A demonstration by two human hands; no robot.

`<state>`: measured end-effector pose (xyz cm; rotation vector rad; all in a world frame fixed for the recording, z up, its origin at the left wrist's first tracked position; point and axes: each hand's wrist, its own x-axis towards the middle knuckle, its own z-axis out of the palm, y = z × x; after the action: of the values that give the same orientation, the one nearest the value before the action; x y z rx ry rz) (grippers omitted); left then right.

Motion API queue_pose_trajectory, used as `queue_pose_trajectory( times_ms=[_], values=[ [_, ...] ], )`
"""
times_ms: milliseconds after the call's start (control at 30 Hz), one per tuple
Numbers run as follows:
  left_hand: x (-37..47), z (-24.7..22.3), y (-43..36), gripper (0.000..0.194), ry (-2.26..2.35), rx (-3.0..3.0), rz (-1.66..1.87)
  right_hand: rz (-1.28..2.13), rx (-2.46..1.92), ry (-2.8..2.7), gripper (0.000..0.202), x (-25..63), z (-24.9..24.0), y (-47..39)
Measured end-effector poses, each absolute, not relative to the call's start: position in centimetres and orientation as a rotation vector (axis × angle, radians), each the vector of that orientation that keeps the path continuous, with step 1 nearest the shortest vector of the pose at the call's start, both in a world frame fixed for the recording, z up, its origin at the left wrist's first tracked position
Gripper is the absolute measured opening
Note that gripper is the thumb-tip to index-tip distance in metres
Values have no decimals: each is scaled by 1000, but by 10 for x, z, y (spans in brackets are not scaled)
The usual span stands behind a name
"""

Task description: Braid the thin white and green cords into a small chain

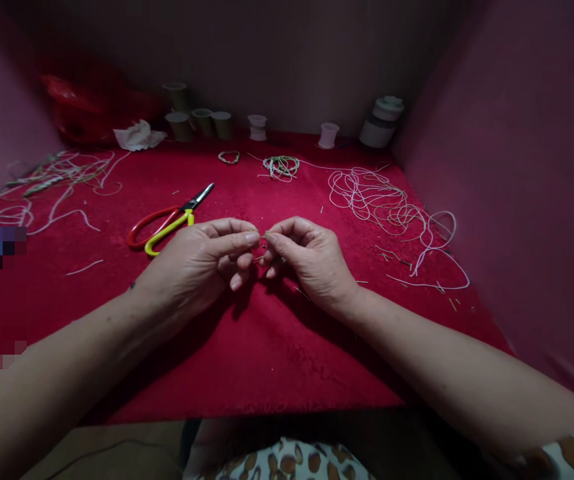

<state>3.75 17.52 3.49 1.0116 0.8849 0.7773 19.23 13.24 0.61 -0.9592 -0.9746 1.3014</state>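
My left hand point(207, 257) and my right hand point(311, 260) meet over the red cloth, thumbs and forefingers pinched almost tip to tip. A tiny greenish bit shows at the right fingertips, too small to name. Whatever the left pinch holds is hidden by the fingers. Between the hands a short thin strand and a small dark speck show, and I cannot tell if they belong to what is held. Just beyond my left hand lie scissors point(169, 227) with one red and one yellow handle, blades pointing away to the right.
Loose pale cord point(367, 193) tangles at the right, with more cord point(67, 170) at the left. Knotted bracelets point(281, 165) lie ahead. Spools point(329, 135), a lidded bottle point(381, 123), a crumpled tissue point(139, 136) and a red bag point(91, 107) stand along the back. Walls flank the table point(277, 373).
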Motion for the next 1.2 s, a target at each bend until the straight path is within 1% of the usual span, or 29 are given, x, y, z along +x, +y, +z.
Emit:
queue_pose_trajectory(
  times_ms=[200, 300, 600, 867, 1067, 1200],
  values=[
    [37, 40, 173, 8, 1047, 1333, 680, 1307, -963, -1020, 14, 193, 6, 133],
    [38, 43, 172, 8, 1062, 1436, 696, 1319, -977, -1055, 15, 194, 6, 132],
    [39, 46, 170, 9, 1060, 1576, 721, 1335, -961, -1110, 13, 194, 3, 134],
    [38, 44, 171, 7, 1109, 1569, 688, 1318, -1003, -1175, 12, 194, 3, 134],
    [38, 44, 172, 15, 1205, 1782, 604, 1354, -1000, -1179, 11, 193, 3, 135],
    [36, 39, 175, 17, 1200, 1879, 558, 1362, -1022, -1211, 14, 193, 3, 135]
  ],
)
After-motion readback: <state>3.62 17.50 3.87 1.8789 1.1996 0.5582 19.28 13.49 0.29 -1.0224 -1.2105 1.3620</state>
